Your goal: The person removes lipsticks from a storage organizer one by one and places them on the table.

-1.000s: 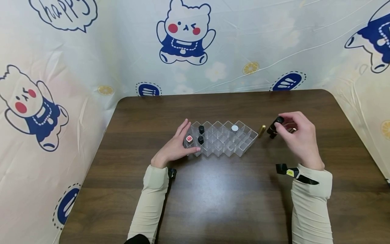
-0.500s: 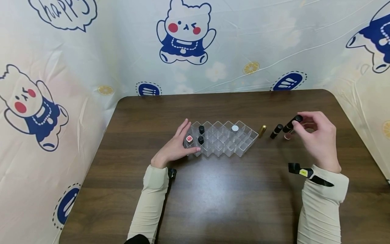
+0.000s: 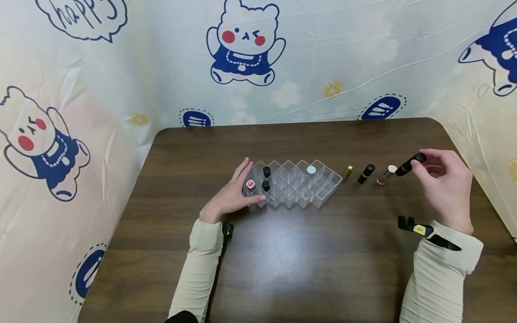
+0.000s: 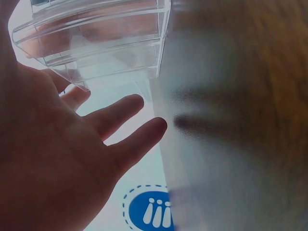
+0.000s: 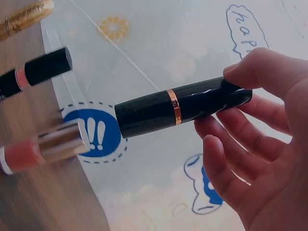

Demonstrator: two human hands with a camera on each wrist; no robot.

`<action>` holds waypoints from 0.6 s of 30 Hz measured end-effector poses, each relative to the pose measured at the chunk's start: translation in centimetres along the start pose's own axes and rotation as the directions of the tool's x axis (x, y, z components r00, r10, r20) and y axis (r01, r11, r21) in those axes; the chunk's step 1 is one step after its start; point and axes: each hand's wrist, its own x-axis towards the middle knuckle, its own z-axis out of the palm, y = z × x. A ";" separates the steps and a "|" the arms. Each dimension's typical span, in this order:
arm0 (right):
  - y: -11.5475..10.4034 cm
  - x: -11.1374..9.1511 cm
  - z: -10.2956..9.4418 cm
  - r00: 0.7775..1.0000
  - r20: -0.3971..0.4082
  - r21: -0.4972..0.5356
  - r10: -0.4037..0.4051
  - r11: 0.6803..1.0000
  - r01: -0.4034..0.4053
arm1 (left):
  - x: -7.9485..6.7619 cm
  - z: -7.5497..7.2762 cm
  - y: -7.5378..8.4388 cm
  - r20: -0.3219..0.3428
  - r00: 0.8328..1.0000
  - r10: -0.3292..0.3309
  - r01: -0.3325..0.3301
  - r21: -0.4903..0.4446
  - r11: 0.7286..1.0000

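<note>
My right hand pinches a black lipstick with a thin rose-gold band, tilted, over the right side of the table. Close by on its left stand a pink lip gloss tube with a shiny cap, a black-capped tube and a gold lipstick. My left hand rests against the left end of a clear lipstick organizer, fingers straight along the back and thumb at the front. In the organizer sit two black-capped tubes, a red-and-white-topped tube and a white-topped one.
The dark wooden table carries everything. A curtain with printed bears hangs behind it and along both sides.
My right hand has moved right with the black lipstick, past the black-capped tube and the lip gloss, which now show uncovered. My left hand and the organizer stay put.
</note>
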 end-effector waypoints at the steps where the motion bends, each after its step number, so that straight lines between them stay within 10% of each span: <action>1: 0.1 0.0 -0.1 1.000 -0.003 -0.002 0.012 1.000 -0.012 | 0.0 0.0 0.0 0.000 1.000 0.001 -0.001 0.002 1.000; 18: 2.1 0.2 -0.9 0.994 -0.025 -0.004 0.110 0.994 -0.110 | 0.0 -0.1 0.0 0.007 1.000 -0.003 0.003 -0.003 1.000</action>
